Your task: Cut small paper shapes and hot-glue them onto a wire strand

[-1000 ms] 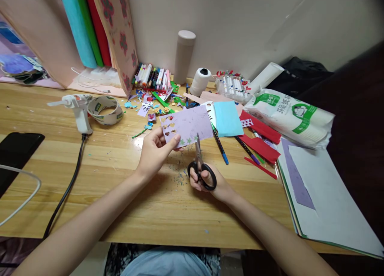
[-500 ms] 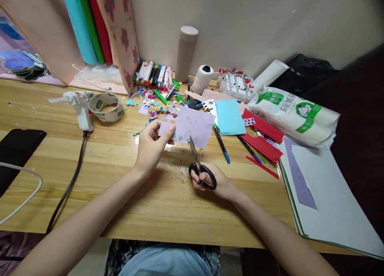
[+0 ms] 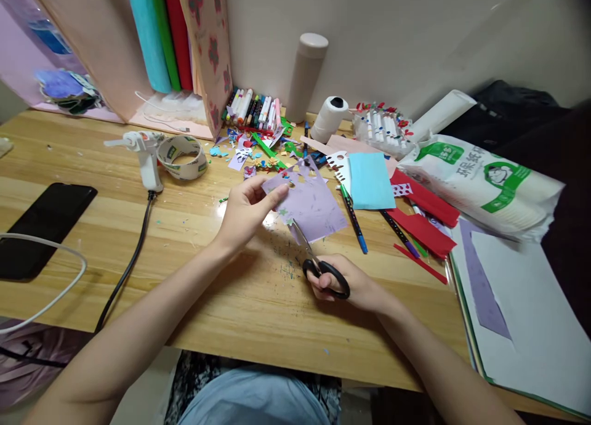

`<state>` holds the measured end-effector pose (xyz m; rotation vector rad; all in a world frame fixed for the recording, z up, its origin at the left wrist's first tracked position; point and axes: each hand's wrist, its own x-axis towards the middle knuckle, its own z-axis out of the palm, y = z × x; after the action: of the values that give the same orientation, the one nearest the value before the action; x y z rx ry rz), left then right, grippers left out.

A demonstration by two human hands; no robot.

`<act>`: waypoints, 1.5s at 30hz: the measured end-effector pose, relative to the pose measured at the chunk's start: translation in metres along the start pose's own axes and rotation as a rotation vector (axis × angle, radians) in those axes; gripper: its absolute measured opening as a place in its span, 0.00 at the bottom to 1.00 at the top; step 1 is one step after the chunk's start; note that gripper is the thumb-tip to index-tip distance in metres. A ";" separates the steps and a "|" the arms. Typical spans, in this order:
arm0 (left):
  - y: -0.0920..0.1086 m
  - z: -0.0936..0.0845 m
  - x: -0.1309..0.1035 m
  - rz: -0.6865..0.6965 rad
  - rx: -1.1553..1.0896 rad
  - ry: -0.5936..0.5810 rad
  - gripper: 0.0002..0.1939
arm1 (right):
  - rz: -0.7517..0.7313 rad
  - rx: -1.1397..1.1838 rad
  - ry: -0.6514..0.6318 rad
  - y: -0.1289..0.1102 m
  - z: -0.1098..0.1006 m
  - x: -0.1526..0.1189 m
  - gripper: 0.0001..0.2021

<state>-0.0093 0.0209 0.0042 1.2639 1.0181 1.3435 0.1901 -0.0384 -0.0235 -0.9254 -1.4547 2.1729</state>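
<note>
A sheet of purple paper (image 3: 314,206) with cut-outs along its far edge and small green star shapes near its lower left is pinched in my left hand (image 3: 247,212), thumb on top. My right hand (image 3: 344,283) grips black-handled scissors (image 3: 308,245), fingers through the loops. The blades point away and to the left, their tips at the near edge of the paper beside the stars. Colourful paper scraps (image 3: 258,151) lie just beyond the sheet. A marker with a blue end (image 3: 354,220) rests to its right, by a light blue paper square (image 3: 370,180).
To the left are a white glue gun (image 3: 146,160), a tape roll (image 3: 182,158) and a black phone (image 3: 46,228). Markers (image 3: 253,109), a bottle (image 3: 307,77) and a thread spool (image 3: 329,119) stand behind. Rightward lie red paper (image 3: 427,231), a plastic-wrapped pack (image 3: 489,182) and white sheets (image 3: 540,308).
The purple paper has turned clockwise in my left hand, its right side now nearer me. The scissors have stayed at its near edge. The whole view has shifted and tilted slightly.
</note>
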 end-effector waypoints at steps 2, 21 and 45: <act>0.000 -0.002 0.002 -0.012 0.014 -0.046 0.12 | 0.039 -0.009 -0.028 -0.001 0.000 0.000 0.22; -0.001 -0.006 0.003 0.017 0.049 -0.069 0.12 | 0.005 0.143 -0.107 0.001 0.021 0.005 0.27; -0.007 -0.014 0.010 -0.092 0.046 -0.285 0.12 | 0.113 0.054 -0.071 0.009 0.011 0.001 0.20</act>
<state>-0.0223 0.0326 -0.0024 1.3811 0.8988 1.0402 0.1819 -0.0485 -0.0289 -0.9422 -1.3986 2.3369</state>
